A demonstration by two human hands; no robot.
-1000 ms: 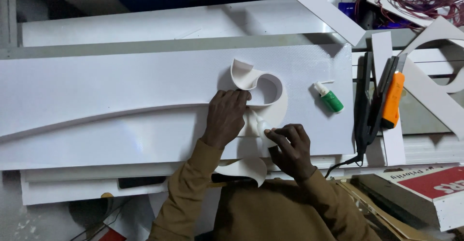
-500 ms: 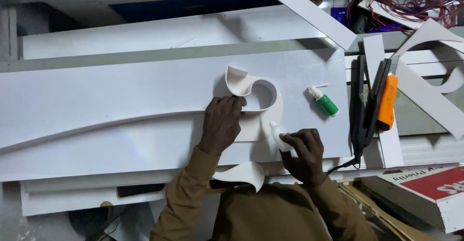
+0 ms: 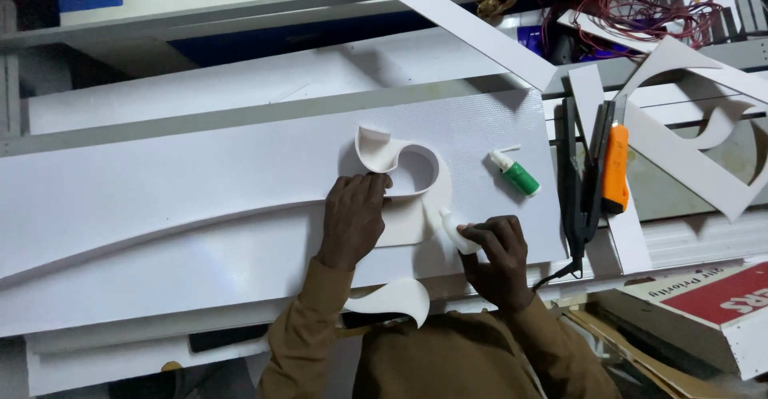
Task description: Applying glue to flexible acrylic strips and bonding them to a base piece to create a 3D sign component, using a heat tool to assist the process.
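- On the long white panel (image 3: 160, 207) that fills the middle of the head view, I see a curved white strip (image 3: 404, 183) standing on edge, bent into an S-like curl.
- My left hand (image 3: 354, 219) lies flat on the panel with its fingers pressed together, the fingertips touching the lower bend of the strip and holding it down.
- My right hand (image 3: 496, 255) is curled into a pinch around a small white glue bottle (image 3: 456, 231); the bottle's tip points up and left and sits just beside the strip's right-hand curve.
- A second loose piece of white curled strip (image 3: 396, 299) hangs off the near edge of the panel, between my two brown sleeves.
- A green bottle with a white cap (image 3: 516, 175) lies on its side on the panel, right of the curved strip and apart from it.
- Further right, off the panel's end, I see an orange-handled cutter (image 3: 615, 167) lying beside a black tool (image 3: 572, 179).
- Cut-out white sheet pieces (image 3: 688, 135) rest at the far right, with a tangle of red wires (image 3: 632, 3) above them.
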